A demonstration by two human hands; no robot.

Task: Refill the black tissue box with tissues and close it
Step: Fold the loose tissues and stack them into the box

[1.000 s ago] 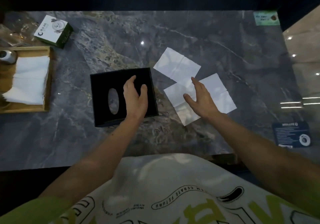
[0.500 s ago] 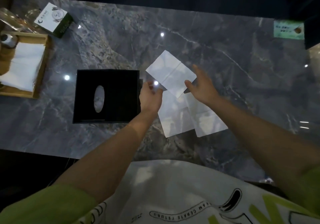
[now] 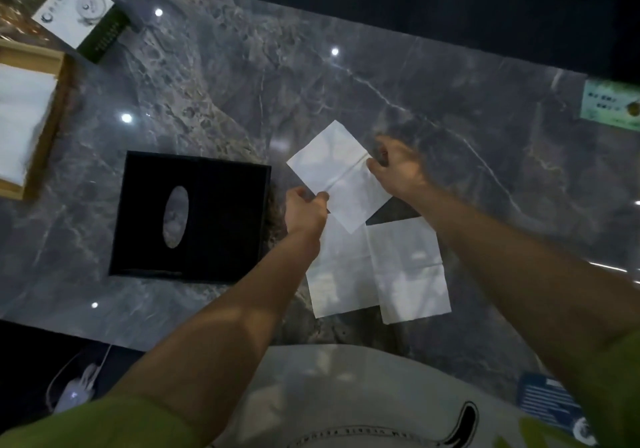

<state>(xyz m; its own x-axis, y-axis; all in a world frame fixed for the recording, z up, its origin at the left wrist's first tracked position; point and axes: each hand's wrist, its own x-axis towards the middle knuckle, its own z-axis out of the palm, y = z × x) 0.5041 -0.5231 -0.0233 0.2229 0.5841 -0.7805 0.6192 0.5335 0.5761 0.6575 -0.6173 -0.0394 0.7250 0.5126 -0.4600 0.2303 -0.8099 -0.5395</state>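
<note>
Black tissue box [image 3: 221, 219], oval slot up, beside three white tissues [image 3: 408, 267]

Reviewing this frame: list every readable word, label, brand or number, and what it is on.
White-and-green cardboard box: logo and print, too blurred to read.
Green card: dark characters, blurred.
Blue card: white lines, too small.
White printed cloth: outlined lettering, illegible.
Nothing can be quoted.

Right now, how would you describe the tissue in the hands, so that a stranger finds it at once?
Find the black tissue box on the marble table; three white tissues are to its right. The held tissue is the farthest one, pinched by the left hand and the right hand. Unlike the two flat tissues, it sits turned like a diamond.
</note>
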